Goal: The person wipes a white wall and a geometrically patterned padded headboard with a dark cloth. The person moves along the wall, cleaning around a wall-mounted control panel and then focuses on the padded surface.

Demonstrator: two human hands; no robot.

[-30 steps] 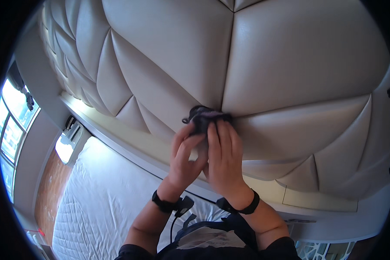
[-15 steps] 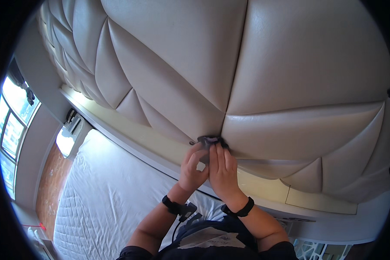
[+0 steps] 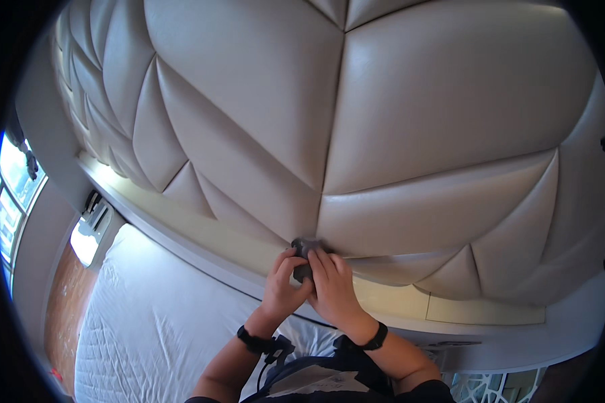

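Observation:
Both my hands meet around a crumpled dark grey cloth [image 3: 302,271] at the lower part of the padded beige headboard [image 3: 410,121]. My left hand [image 3: 282,287] pinches the cloth between curled fingers and thumb. The fingers of my right hand [image 3: 333,285] lie together over the cloth's right side, gripping it. The cloth sits close to the headboard's lower edge, where a long vertical seam comes down. Part of it is hidden behind my fingers.
Below the padding runs a pale yellowish ledge [image 3: 202,232]. A bed with a white sheet [image 3: 161,302] extends to the left. Beyond it stands a white nightstand [image 3: 95,232] near a window [image 3: 13,195]. White lattice furniture [image 3: 484,386] shows at the lower right.
Both hands and the cloth have shifted down and slightly left in the picture. The whole view has moved too, showing more of the upper headboard.

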